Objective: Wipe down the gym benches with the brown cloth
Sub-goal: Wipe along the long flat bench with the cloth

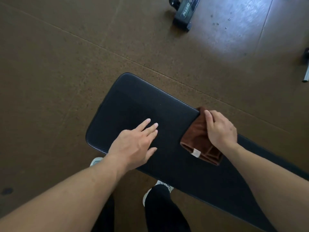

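A black padded gym bench (133, 104) runs from the centre toward the lower right. The folded brown cloth (199, 139) with a small white tag lies across the bench's width. My right hand (220, 129) lies on top of the cloth, its fingers curled over the cloth's far edge at the bench side. My left hand (135, 144) rests flat on the bench pad to the left of the cloth, fingers straight and spread, holding nothing.
Brown rubber floor tiles surround the bench. A black equipment base with a wheel (184, 12) stands at the top. A metal bar (306, 69) pokes in at the right edge. My legs and white shoes (158, 190) are below the bench's near side.
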Available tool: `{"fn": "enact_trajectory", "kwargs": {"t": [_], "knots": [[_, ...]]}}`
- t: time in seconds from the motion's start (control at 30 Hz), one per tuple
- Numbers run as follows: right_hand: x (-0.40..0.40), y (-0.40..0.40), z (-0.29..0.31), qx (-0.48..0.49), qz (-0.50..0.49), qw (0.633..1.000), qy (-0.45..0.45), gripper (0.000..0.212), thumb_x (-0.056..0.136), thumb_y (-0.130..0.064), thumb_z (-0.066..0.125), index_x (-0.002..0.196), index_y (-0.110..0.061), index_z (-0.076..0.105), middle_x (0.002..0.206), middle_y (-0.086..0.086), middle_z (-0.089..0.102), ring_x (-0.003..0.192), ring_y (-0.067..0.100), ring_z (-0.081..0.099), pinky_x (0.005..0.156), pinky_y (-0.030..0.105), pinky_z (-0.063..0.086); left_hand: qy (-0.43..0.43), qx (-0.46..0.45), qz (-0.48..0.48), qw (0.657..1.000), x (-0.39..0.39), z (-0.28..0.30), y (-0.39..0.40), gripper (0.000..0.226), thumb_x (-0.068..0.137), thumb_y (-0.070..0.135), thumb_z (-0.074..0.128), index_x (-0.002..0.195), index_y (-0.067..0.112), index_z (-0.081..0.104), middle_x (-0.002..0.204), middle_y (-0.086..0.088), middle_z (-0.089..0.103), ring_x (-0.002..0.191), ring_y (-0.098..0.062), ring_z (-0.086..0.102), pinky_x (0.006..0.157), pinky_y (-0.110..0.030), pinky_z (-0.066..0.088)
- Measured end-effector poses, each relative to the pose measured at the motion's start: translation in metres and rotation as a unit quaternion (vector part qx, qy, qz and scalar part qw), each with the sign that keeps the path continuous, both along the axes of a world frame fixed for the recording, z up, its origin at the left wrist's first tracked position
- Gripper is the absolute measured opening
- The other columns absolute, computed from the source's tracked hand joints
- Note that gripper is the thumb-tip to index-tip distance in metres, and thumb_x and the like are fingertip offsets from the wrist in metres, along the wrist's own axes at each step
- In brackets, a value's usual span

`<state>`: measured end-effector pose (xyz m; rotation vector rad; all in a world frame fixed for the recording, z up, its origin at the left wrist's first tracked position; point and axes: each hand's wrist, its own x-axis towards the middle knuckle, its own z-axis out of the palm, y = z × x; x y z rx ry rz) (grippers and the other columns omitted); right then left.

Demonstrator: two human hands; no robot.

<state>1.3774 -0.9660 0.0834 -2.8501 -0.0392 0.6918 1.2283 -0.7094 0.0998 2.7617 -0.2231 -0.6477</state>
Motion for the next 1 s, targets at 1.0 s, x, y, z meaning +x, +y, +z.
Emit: {"fn": "enact_trajectory", "kwargs": {"t": [1.0], "knots": [[-0.159, 0.235, -0.036, 0.042, 0.215, 0.971, -0.093, 0.067, 0.105, -0.064, 0.038, 0.165, -0.041, 0.021, 0.175, -0.013, 0.016, 0.164, 0.022, 0.003, 0.129, 0.06, 0.005, -0.029, -0.12, 0.331, 0.935, -0.028, -0.011, 0.17, 0.05, 0.106, 0.022, 0.044, 0.155, 0.015, 0.04, 0.163, -0.002, 0.039, 0.153, -0.016, 0.03, 0.127, -0.036, 0.02]]}}
